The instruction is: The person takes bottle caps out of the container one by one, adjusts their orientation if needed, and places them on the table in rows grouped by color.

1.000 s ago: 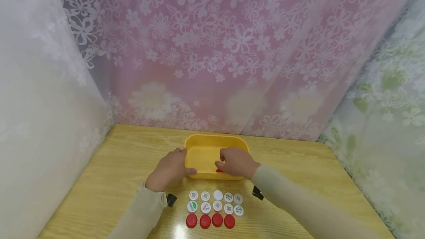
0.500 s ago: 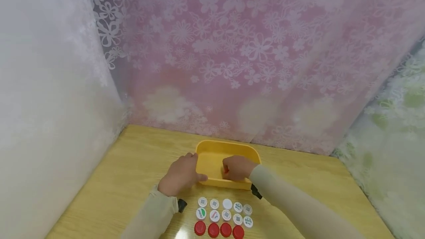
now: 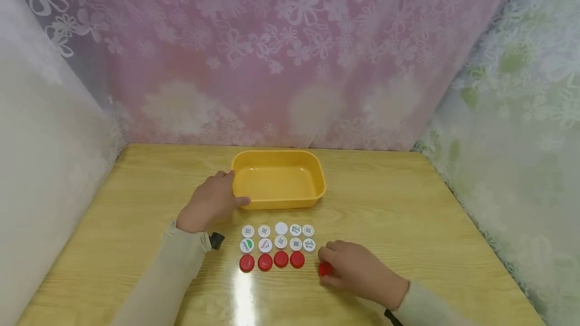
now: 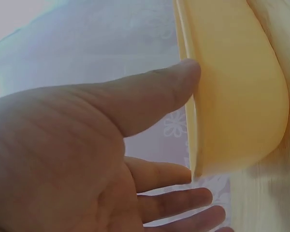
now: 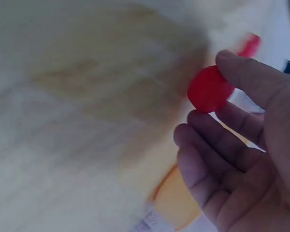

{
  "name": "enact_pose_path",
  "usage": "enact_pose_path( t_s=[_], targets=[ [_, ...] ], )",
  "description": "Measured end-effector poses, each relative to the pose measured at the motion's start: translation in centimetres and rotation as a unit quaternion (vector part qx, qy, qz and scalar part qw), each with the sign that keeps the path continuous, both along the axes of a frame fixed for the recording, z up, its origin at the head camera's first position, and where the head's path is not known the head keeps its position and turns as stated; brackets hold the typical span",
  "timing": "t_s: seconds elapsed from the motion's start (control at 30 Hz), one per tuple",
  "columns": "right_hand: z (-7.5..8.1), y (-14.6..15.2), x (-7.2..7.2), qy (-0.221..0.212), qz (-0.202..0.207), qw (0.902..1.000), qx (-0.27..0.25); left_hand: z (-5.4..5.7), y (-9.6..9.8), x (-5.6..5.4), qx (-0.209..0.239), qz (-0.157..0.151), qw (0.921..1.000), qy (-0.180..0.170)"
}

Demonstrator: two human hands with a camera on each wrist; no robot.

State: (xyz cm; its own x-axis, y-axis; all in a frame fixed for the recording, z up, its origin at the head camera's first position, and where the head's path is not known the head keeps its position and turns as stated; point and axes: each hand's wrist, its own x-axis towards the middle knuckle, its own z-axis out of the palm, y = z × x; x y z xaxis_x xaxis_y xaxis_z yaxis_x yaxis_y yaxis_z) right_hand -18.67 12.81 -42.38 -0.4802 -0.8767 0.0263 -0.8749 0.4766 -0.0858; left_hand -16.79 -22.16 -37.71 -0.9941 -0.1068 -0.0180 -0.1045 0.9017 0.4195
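My right hand (image 3: 355, 271) pinches a red bottle cap (image 3: 325, 268) between thumb and fingertips, low over the table at the right end of a row of red caps (image 3: 281, 259). In the right wrist view the round face of the held red cap (image 5: 210, 89) shows at the thumb tip. My left hand (image 3: 209, 204) rests at the left front corner of a yellow plastic box (image 3: 281, 204). Seen from the left wrist, the thumb (image 4: 159, 92) lies on the box's rim and the other fingers stretch out nearly straight beside it.
Two rows of white caps (image 3: 281, 242), some with printed codes or writing, lie between the red row and the box. The wooden table (image 3: 385, 200) ends at a pink floral curtain (image 3: 272, 89) behind, with pale curtains (image 3: 512, 130) at both sides.
My right hand has come out of the yellow box with a red cap and moved down and right to the red row's end. My left hand has stayed at the box corner.
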Motion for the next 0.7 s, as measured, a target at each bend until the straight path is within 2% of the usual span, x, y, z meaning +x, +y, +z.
enact_pose_path(
  t_s=[0.07,0.17,0.43,0.57,0.63,0.7],
  targets=[
    [-0.6,-0.8,-0.6,0.029,0.002,0.9996,0.003,0.4,-0.4,-0.2,0.003,0.002,1.0000,0.005],
    [-1.2,-1.7,-1.1,0.045,-0.010,0.9990,-0.003,0.3,-0.6,-0.7,0.000,0.000,1.0000,0.007],
    [-2.2,-1.2,-0.7,0.019,-0.030,0.9994,0.000,-1.2,0.6,-2.0,-0.008,-0.028,0.9996,-0.005],
    [-1.8,-0.6,-0.5,0.013,-0.021,0.9997,-0.002,-1.9,1.1,-1.6,0.007,-0.021,0.9997,-0.001],
    [-1.2,-0.6,-0.7,0.009,-0.024,0.9993,-0.029,-2.1,1.1,-1.2,0.015,-0.014,0.9998,-0.001],
    [-0.3,-1.0,-1.1,0.019,-0.027,0.9958,-0.085,-2.4,1.0,-0.7,0.018,-0.008,0.9998,0.004]
  ],
)
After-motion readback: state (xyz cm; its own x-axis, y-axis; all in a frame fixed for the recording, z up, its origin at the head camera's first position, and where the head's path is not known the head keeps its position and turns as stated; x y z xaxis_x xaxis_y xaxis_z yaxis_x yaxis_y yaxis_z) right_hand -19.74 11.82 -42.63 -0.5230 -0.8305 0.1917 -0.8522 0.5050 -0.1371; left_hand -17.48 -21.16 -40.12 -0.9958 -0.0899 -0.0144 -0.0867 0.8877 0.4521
